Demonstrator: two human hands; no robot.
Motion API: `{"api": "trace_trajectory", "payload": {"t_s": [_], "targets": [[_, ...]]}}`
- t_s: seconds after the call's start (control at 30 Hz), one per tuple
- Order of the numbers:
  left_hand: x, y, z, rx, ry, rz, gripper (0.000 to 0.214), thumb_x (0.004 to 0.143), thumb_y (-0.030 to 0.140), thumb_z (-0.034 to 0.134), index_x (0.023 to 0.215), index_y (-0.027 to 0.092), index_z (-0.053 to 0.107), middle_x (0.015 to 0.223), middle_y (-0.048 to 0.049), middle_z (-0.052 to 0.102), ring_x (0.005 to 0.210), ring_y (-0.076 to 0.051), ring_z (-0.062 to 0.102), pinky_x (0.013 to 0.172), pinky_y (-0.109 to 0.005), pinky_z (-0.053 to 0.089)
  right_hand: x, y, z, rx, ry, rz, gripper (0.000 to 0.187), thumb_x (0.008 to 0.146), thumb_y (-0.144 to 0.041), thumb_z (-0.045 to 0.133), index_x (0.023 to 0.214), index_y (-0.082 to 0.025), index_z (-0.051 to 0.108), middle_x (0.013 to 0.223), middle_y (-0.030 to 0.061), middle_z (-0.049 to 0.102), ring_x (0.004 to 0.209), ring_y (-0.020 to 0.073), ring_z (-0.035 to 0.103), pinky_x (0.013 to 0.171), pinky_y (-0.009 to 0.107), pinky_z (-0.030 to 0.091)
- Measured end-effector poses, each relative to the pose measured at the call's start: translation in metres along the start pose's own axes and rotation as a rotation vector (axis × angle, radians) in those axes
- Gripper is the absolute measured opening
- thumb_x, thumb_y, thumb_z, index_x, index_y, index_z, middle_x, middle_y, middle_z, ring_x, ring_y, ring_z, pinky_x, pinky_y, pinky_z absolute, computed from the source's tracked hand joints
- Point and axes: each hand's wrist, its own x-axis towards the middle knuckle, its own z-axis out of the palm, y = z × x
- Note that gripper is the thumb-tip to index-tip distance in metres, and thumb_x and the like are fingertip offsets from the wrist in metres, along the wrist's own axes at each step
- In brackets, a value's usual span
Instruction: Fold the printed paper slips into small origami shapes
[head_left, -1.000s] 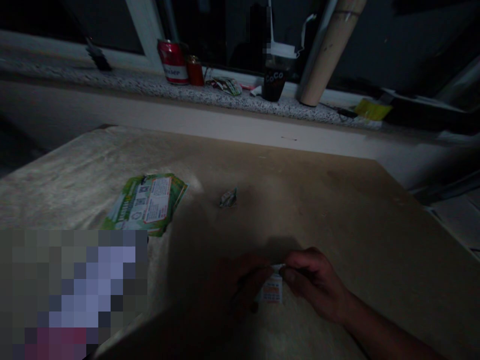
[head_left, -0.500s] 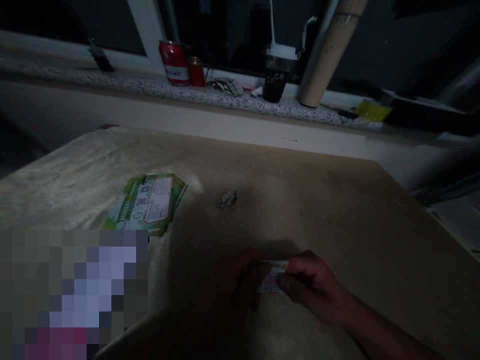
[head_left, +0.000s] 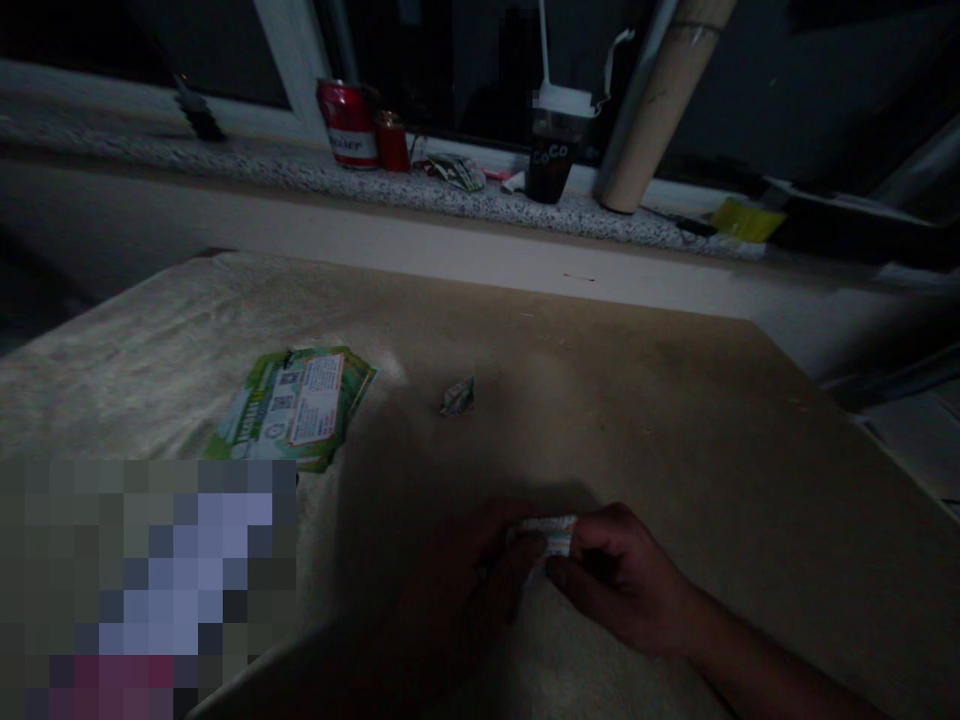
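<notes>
Between both hands is a small piece of printed paper (head_left: 556, 538), white with coloured print and folded along its upper edge. My left hand (head_left: 480, 570), deep in shadow, grips its left side, thumb across the front. My right hand (head_left: 626, 570) pinches the right end between thumb and curled fingers. Farther back on the table lies a small folded paper piece (head_left: 458, 396) with pointed corners. To the left rests a stack of green printed leaflets (head_left: 300, 405), slightly fanned at the right edge.
The table (head_left: 675, 430) meets a wall under a speckled windowsill (head_left: 285, 180). On the sill stand a red can (head_left: 349, 130), an orange-red jar (head_left: 391, 142), a dark drink cup (head_left: 551, 160) and a thick wooden tube (head_left: 664, 110). Pixelation hides the lower left.
The paper's visible front has become shorter, its upper part folded over toward me. My right thumb has shifted slightly left. The leaflets and small folded piece have stayed put.
</notes>
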Motion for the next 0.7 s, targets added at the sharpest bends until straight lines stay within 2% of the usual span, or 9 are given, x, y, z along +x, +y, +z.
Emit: {"api": "trace_trajectory", "payload": {"t_s": [0.1, 0.2, 0.33, 0.53, 0.7], "targets": [[0.0001, -0.0029, 0.0015, -0.064, 0.032, 0.041, 0.029, 0.092, 0.043, 0.068, 0.111, 0.022, 0.072, 0.080, -0.0020, 0.074, 0.067, -0.016, 0.066, 0.060, -0.024, 0.050, -0.0009, 0.0016, -0.0022, 0.020, 0.026, -0.041, 0.021, 0.093, -0.018, 0.058, 0.071, -0.018, 0.057, 0.056, -0.0074, 0.039, 0.048, 0.0074, 0.036, 0.046, 0.020, 0.029], [0.0007, -0.0069, 0.0035, -0.085, 0.033, 0.036, 0.027, 0.090, 0.037, 0.073, 0.113, 0.025, 0.072, 0.092, -0.0032, 0.077, 0.080, -0.019, 0.069, 0.069, -0.026, 0.053, -0.0020, 0.0032, -0.0039, 0.050, 0.038, -0.057, 0.021, 0.095, -0.024, 0.059, 0.075, -0.018, 0.064, 0.057, -0.0051, 0.046, 0.050, 0.0093, 0.039, 0.047, 0.022, 0.033], [0.0018, -0.0104, 0.0060, -0.185, 0.021, -0.027, 0.034, 0.089, 0.044, 0.073, 0.117, 0.024, 0.069, 0.084, -0.0020, 0.075, 0.065, -0.016, 0.065, 0.058, -0.025, 0.052, -0.0016, 0.0006, -0.0036, 0.093, -0.043, -0.055, 0.022, 0.098, -0.032, 0.061, 0.087, -0.019, 0.075, 0.055, -0.0041, 0.050, 0.048, 0.0112, 0.040, 0.049, 0.025, 0.037], [0.0022, -0.0061, 0.0039, -0.134, 0.013, -0.032, 0.030, 0.091, 0.040, 0.069, 0.115, 0.021, 0.068, 0.069, 0.0016, 0.069, 0.056, -0.014, 0.062, 0.053, -0.023, 0.048, 0.0011, -0.0040, -0.0020, 0.071, -0.054, -0.028, 0.026, 0.100, -0.031, 0.061, 0.082, -0.019, 0.076, 0.054, -0.0037, 0.049, 0.051, 0.0127, 0.045, 0.050, 0.026, 0.038], [0.0030, -0.0071, 0.0022, -0.195, 0.013, -0.061, 0.040, 0.089, 0.042, 0.072, 0.122, 0.021, 0.064, 0.076, -0.0004, 0.072, 0.058, -0.014, 0.062, 0.054, -0.023, 0.050, 0.0004, -0.0002, -0.0027, 0.068, -0.056, 0.002, 0.029, 0.102, -0.031, 0.057, 0.087, -0.017, 0.078, 0.059, -0.0034, 0.052, 0.052, 0.0108, 0.042, 0.049, 0.025, 0.035]]}}
